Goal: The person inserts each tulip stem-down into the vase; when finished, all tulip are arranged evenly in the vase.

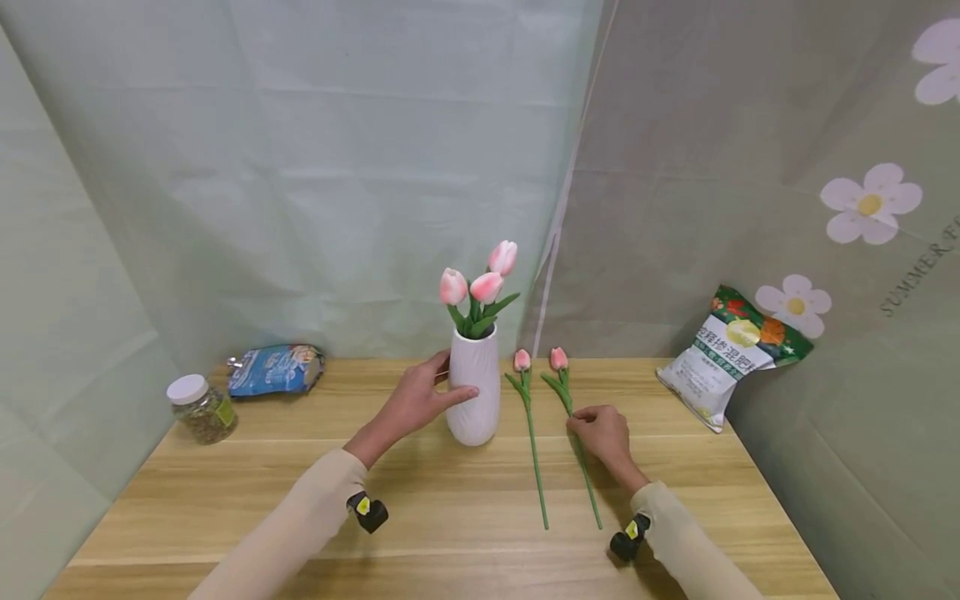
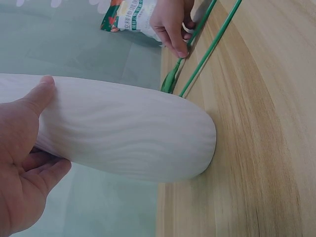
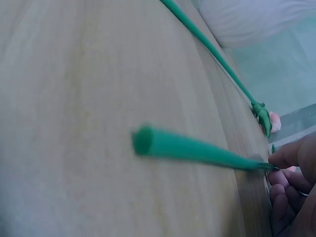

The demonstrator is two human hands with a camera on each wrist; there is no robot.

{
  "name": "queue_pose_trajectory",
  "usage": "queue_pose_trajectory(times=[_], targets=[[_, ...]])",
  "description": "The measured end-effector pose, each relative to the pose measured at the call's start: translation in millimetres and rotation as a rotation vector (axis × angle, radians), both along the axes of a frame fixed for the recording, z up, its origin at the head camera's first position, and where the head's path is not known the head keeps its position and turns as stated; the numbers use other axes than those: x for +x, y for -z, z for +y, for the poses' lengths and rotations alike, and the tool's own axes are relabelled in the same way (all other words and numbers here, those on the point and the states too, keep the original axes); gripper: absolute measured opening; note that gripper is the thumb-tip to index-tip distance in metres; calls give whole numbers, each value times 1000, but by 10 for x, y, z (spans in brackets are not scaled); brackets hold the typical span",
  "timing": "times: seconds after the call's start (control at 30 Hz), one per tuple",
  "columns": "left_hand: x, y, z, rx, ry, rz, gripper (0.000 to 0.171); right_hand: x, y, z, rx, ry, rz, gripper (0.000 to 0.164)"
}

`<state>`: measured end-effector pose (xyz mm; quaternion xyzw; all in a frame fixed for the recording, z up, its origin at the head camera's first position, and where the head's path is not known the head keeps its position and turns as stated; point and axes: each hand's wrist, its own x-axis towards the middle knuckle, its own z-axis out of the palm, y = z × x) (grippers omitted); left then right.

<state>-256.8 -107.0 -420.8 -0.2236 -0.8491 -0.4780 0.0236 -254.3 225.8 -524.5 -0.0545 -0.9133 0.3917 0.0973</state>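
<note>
Right of centre on the pale wooden surface (image 1: 450, 542), a pink tulip with a slim green stem (image 3: 197, 150), probably light and bendy, is pinched soundly below its leaves by the right hand (image 1: 606, 433); the left hand's (image 1: 423, 392) fingers grip a ribbed white vase (image 1: 478, 375).

A white vase (image 1: 474, 408) with a wavy, ribbed surface stands upright on a wooden table (image 1: 480, 546), gripped by a left hand (image 1: 420, 398) from the 9 o'clock side, thumb across the front. Three pink-and-white tulips (image 1: 487, 287) rise over green leaves at its mouth, one bloom toward 11 o'clock and two toward 1, the rearmost highest. At the vase's 4 o'clock, an inner tulip (image 1: 535, 450) lies with its pink bloom pointing near 12. Just beside it, an outer tulip (image 1: 587, 479), bloom toward 11, has its green stem pinched by a right hand (image 1: 603, 433).
</note>
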Motion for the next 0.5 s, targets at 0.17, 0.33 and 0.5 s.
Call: queue_pose_trajectory(times=[0.17, 0.33, 0.5], targets=[[-9, 4, 4, 7, 4, -6, 80, 15, -15, 22, -33, 16, -8, 14], [-14, 15, 1, -2, 3, -9, 81, 41, -54, 41, -58, 34, -13, 15], [-11, 24, 2, -6, 0, -5, 80, 78, -142, 47, -79, 47, 25, 14]])
